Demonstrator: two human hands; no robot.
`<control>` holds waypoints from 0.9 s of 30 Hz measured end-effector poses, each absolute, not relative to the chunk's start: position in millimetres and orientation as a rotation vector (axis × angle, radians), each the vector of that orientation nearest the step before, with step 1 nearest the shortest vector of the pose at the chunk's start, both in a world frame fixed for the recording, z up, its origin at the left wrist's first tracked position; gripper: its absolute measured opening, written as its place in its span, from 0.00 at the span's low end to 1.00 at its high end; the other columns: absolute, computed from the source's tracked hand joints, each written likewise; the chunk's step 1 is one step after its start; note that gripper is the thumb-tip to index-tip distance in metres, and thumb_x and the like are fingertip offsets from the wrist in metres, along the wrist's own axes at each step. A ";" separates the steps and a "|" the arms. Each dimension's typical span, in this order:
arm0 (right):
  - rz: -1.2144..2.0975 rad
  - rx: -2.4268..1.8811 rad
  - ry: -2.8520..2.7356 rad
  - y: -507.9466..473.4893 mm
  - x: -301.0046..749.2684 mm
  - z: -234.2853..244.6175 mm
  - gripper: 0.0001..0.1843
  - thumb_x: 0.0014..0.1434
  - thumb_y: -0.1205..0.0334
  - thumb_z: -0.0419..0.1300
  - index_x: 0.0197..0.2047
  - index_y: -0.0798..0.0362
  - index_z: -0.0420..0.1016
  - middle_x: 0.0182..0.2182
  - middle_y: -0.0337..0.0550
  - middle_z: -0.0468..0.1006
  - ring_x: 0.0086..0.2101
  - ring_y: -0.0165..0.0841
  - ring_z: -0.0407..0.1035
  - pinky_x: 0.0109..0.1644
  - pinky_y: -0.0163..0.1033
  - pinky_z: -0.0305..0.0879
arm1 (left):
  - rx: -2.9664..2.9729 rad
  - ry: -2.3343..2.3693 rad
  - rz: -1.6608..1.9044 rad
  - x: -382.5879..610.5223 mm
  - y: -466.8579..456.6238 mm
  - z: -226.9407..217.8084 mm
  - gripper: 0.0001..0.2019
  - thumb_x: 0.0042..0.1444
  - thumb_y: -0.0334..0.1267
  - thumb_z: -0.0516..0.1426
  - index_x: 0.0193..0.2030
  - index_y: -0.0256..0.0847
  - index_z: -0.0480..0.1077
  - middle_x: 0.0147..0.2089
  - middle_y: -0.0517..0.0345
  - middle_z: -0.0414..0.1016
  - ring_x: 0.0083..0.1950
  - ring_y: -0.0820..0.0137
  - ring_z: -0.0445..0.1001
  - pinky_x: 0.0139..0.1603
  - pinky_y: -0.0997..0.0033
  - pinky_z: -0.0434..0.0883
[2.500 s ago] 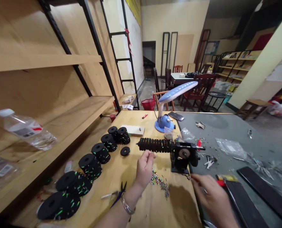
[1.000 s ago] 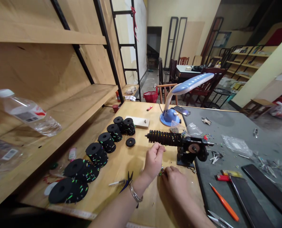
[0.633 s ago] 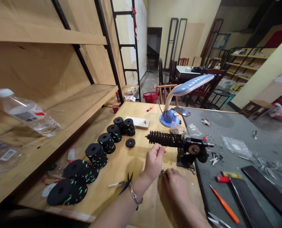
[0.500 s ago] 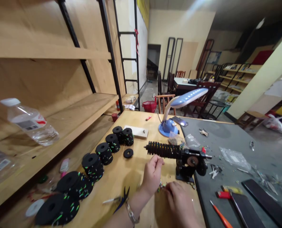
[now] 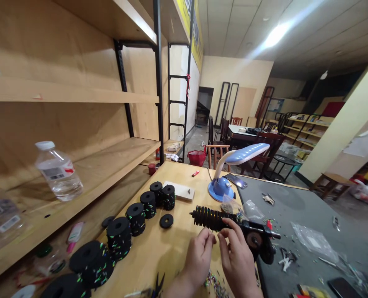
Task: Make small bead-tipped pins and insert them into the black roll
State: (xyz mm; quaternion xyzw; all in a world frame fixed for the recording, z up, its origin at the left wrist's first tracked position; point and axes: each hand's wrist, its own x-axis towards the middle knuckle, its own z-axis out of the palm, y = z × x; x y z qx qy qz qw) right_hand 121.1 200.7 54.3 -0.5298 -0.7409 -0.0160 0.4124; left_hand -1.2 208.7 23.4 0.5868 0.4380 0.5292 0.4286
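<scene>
Thumb and fingers of my left hand (image 5: 198, 254) are pinched together just below a black ridged roller (image 5: 213, 218) with small coloured bits along it. What the pinch holds is too small to make out. Close beside it, my right hand (image 5: 239, 258) has its fingers bent in a pinch, facing the left fingertips. One right finger reaches up in front of the roller. The roller sits on the shaft of a black bench-mounted machine (image 5: 258, 238), partly hidden by my right hand. Beneath my hands lies a heap of tiny coloured pieces (image 5: 213, 283).
Several black foam cylinders (image 5: 119, 238) with coloured bits stand in a row at left, near a flat black ring (image 5: 166, 221). Behind are a blue desk lamp (image 5: 220, 189) and a white block (image 5: 180, 191). Pliers (image 5: 158, 285) lie at the front. A wooden shelf (image 5: 109, 163) borders the left.
My right hand has risen from the heap of coloured pieces to beside my left hand at the roller. The left hand stays pinched below the roller. The view has tilted upward.
</scene>
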 end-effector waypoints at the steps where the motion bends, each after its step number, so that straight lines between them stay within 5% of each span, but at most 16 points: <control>1: -0.062 -1.341 -1.865 201.9 120.1 51.8 0.10 0.64 0.61 0.49 0.35 0.50 0.70 0.51 0.54 0.72 0.46 0.39 0.72 0.43 0.39 0.71 | 1.474 1.098 1.319 -1.3 208.6 24.0 0.17 0.64 0.48 0.46 0.28 0.41 0.61 0.25 0.63 0.60 0.28 0.72 0.59 0.28 0.74 0.57; 27: -0.197 -1.307 -1.889 212.4 119.4 45.7 0.10 0.63 0.60 0.49 0.34 0.50 0.69 0.52 0.56 0.70 0.48 0.42 0.71 0.46 0.43 0.71 | 1.439 1.102 1.335 -3.8 202.9 21.2 0.19 0.62 0.50 0.48 0.26 0.41 0.64 0.22 0.63 0.62 0.24 0.72 0.58 0.26 0.74 0.57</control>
